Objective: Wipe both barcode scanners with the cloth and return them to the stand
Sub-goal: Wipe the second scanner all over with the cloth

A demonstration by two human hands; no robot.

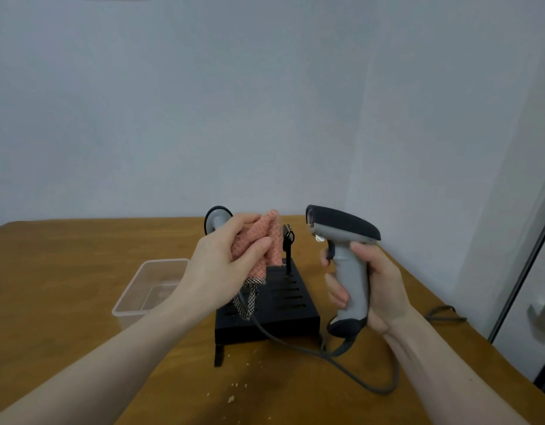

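R hand (372, 280) fingers gripping grey scanner (345, 240) upright, L hand (222, 256) clutching pink cloth (265, 243) above black stand (283, 302)

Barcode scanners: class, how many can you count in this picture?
2. One scanner is held up in the right hand; the other scanner sits behind the left hand, mostly hidden.

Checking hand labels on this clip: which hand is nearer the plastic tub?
Left. The left hand, gripping the cloth, is just right of the tub; the right hand, holding a scanner, is beyond the stand.
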